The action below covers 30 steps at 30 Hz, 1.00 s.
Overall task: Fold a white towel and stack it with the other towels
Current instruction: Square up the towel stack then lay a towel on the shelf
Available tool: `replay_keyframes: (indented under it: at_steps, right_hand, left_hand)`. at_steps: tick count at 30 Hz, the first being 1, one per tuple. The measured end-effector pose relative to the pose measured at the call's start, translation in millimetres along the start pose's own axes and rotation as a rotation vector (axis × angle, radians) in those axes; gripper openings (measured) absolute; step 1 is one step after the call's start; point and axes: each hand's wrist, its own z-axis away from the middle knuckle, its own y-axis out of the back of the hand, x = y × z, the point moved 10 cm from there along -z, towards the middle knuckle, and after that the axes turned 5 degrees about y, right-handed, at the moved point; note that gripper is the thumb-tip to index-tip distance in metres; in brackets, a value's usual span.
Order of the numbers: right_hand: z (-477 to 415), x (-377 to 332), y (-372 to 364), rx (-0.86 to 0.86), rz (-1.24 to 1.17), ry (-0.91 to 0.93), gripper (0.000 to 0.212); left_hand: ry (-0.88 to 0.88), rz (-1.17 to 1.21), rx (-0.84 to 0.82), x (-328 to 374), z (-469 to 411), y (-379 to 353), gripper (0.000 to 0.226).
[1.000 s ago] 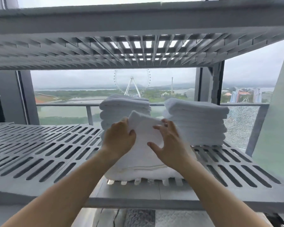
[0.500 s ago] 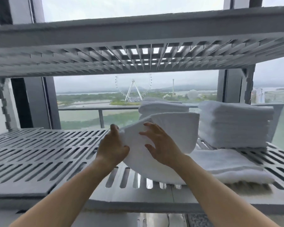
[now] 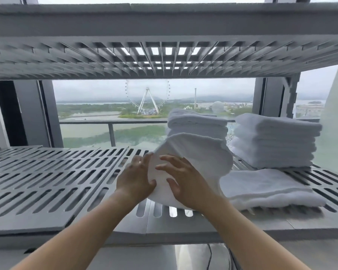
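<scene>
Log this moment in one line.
step: folding | left hand: grips towel | right hand: flat on towel | towel: bowed, on shelf | left stack, right stack: behind

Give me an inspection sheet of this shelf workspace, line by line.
Surface: grey slotted shelf.
Job's things: white towel held up, its top curling over; left stack and right stack of folded towels behind it; flat towel lying in front of the right stack.
Clutter: nothing seen.
Grippers: left hand pinches the towel's left edge; right hand lies spread on its front.
Cables: thin dark cables below the shelf.
Surroundings: upper shelf overhead; window, Ferris wheel beyond.
</scene>
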Motion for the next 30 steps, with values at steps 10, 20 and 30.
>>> replay_keyframes:
  at_steps: [10, 20, 30]
  right_hand:
    - [39, 28, 103, 0.333, 0.153, -0.044, 0.059]
    - [55, 98, 0, -0.210, -0.155, -0.324, 0.073]
    - [67, 87, -31, -0.396, -0.072, -0.344, 0.051]
  left_hand:
    - [-0.281, -0.073, 0.255, 78, 10, 33, 0.088]
    - [-0.127, -0.324, 0.003, 51, 1, 1, 0.044]
    - [-0.319, -0.317, -0.265, 48, 16, -67, 0.043]
